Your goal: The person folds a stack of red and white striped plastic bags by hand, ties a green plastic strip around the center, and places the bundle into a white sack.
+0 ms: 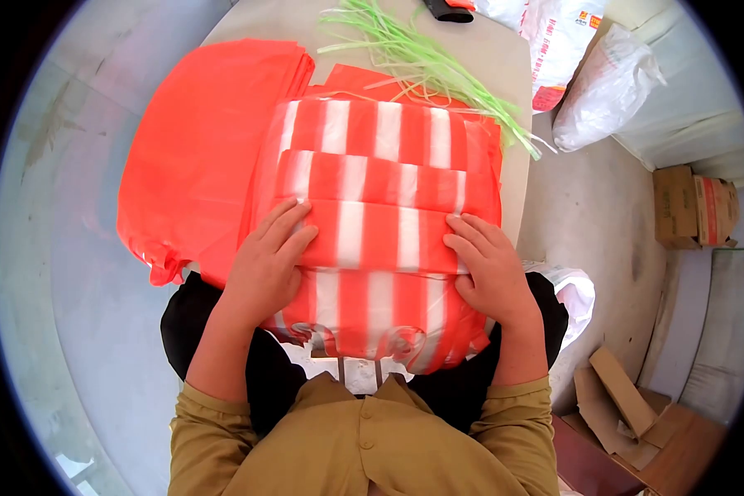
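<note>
A stack of red-and-white striped plastic bags [380, 310] lies before me at the table's near edge, its lower end hanging over my lap. Across its top is a folded striped plastic bag [379, 236]. My left hand [266, 260] rests on the left end of this fold, fingers stretched out and fingertips pressing the plastic. At the right end, my right hand [492, 264] lies with its fingers extended and slightly apart. Both thumbs are near the fold's lower edge. Plain red plastic bags [211, 140] are piled to the left, touching the striped stack.
Green plastic strips [422, 62] lie loosely behind the stack on the beige table [256, 21]. A black-and-orange object [450, 8] is at the far edge. White sacks [608, 87], cardboard boxes [694, 207] and torn cardboard [624, 401] are at the right.
</note>
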`<control>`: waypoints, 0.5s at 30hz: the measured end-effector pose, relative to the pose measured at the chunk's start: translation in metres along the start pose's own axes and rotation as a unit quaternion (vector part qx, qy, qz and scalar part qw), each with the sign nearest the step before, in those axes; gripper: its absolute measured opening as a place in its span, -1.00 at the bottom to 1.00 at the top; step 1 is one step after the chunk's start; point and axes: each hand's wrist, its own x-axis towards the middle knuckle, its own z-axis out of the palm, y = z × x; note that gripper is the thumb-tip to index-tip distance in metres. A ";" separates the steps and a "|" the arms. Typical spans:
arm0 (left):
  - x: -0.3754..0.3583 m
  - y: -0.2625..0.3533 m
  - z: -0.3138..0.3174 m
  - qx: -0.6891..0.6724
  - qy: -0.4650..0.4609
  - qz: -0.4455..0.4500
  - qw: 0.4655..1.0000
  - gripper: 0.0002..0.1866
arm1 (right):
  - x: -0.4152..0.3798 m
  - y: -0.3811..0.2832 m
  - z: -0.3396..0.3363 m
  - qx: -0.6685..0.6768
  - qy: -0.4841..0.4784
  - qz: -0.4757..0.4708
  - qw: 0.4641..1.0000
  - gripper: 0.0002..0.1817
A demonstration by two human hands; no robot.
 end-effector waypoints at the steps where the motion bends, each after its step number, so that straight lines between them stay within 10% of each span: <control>1: -0.001 -0.002 0.002 -0.004 0.005 -0.001 1.000 -0.43 | -0.001 0.000 0.001 -0.001 -0.001 0.003 1.000 -0.47; 8: -0.007 -0.007 -0.006 -0.040 0.045 0.005 0.998 -0.50 | -0.007 0.009 -0.010 0.093 0.028 -0.001 0.995 -0.52; 15: -0.010 -0.016 -0.003 -0.283 0.088 -0.167 0.940 -0.63 | -0.021 0.014 -0.016 0.437 0.028 0.276 0.856 -0.73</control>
